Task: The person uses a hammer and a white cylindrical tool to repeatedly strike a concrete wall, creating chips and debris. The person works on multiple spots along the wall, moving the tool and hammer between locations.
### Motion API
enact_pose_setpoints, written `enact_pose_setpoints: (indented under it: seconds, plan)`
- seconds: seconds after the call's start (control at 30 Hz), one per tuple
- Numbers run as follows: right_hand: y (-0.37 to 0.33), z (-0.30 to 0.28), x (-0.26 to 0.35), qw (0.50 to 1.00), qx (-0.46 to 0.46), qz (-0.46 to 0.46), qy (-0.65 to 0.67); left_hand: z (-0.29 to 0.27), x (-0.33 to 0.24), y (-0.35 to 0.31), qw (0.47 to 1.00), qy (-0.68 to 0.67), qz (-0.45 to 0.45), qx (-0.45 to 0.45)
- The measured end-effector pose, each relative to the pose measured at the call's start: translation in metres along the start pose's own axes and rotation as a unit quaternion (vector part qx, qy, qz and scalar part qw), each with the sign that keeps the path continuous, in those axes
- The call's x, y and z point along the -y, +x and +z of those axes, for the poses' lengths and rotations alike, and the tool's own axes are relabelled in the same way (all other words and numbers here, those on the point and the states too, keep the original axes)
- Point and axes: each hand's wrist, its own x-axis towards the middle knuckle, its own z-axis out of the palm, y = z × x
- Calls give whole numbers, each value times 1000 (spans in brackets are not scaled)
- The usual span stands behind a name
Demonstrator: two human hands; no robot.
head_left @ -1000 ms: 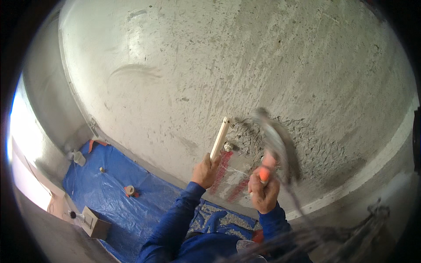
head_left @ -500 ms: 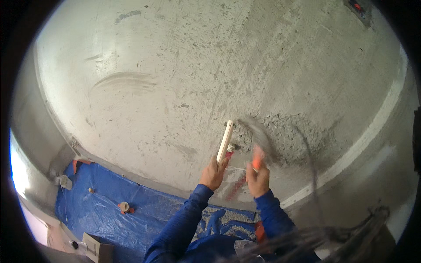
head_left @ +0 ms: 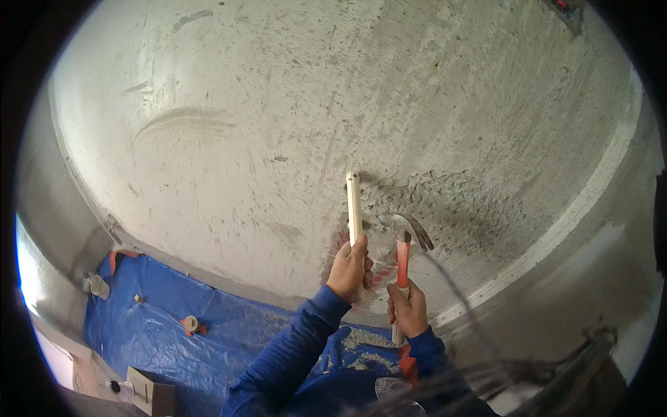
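My left hand (head_left: 349, 270) is closed around the lower end of a narrow cream-coloured strip (head_left: 354, 208), which stands nearly upright against a grey wall (head_left: 229, 181). The strip's material is hard to tell, and whatever it covers on the wall is hidden. In my right hand (head_left: 408, 309) is a claw hammer (head_left: 403, 260) with an orange and pale handle. Its head lies just right of the strip, claw pointing right. Behind the hammer the wall has a rough, chipped patch (head_left: 451, 201). Red marks (head_left: 382, 276) show on the wall between my hands.
A blue plastic sheet (head_left: 236, 326) covers the floor at the lower left, with pale debris (head_left: 368, 340) on it. A round fitting (head_left: 191, 324), a white cup-like container (head_left: 99, 285) and a cardboard box (head_left: 154, 393) are there. Blurred dark strands (head_left: 542, 372) cross the lower right.
The hammer, blurred by motion before, is now sharper and lower, close beside the strip. The strip has turned more upright, and its top sits higher and slightly left.
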Motion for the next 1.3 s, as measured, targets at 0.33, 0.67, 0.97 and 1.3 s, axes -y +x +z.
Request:
enact_pose_setpoints:
  seconds: [0.33, 0.67, 0.97, 1.3]
  plan:
    - [-2, -58, -3, 991, 53, -120, -22, -53, 50, -4, 869, 426, 158, -197]
    - [28, -60, -25, 932, 6, -281, -227, -48, 22, 12, 862, 442, 169, -179]
    - [82, -34, -64, 971, 124, -192, -65, -84, 9, 27, 750, 581, 194, -249]
    - [98, -18, -76, 958, 87, -210, 172, -86, 22, 37, 704, 614, 223, -279]
